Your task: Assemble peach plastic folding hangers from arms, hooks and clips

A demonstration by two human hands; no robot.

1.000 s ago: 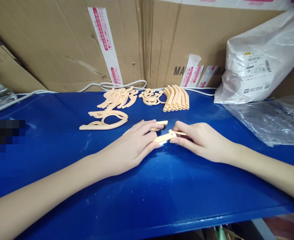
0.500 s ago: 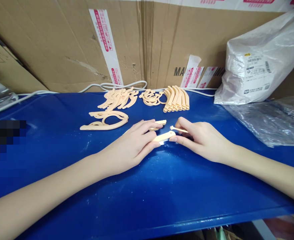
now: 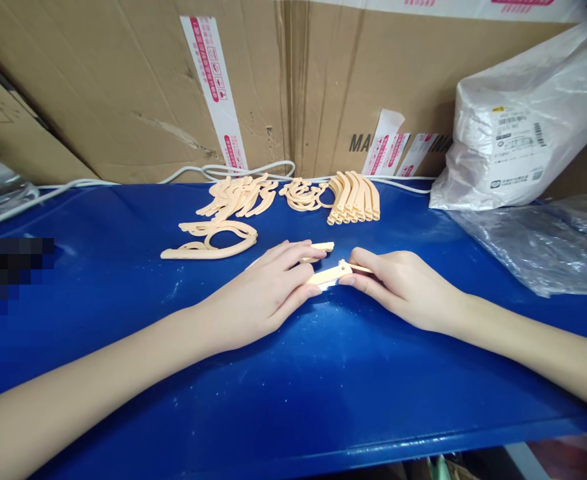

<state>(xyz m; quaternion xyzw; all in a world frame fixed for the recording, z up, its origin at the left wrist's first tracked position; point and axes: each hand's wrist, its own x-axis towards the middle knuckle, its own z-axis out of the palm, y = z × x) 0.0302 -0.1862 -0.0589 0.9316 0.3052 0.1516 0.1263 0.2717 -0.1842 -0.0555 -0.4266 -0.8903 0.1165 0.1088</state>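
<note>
My left hand (image 3: 266, 287) lies on the blue table (image 3: 123, 300), its fingers pressing a peach plastic bar (image 3: 329, 274) flat against the surface. A second peach bar (image 3: 320, 247) pokes out beyond my left fingertips. My right hand (image 3: 398, 283) pinches a thin peach pin (image 3: 359, 268), whose tip meets the end of the bar. Behind my hands lie a curved peach frame (image 3: 210, 241), a heap of curved strips (image 3: 238, 197), a tangle of loops (image 3: 300, 195) and a row of straight bars (image 3: 354, 197).
Large cardboard boxes (image 3: 173, 87) wall off the back of the table. A white cable (image 3: 243, 172) runs along their base. A stuffed white plastic bag (image 3: 518, 127) and crumpled clear plastic (image 3: 538, 243) sit at the right. The table's front edge runs along the bottom.
My right hand lifted the thin pin slightly away from the bar half a second ago and has now brought it back against the bar's end. My left hand has stayed put.
</note>
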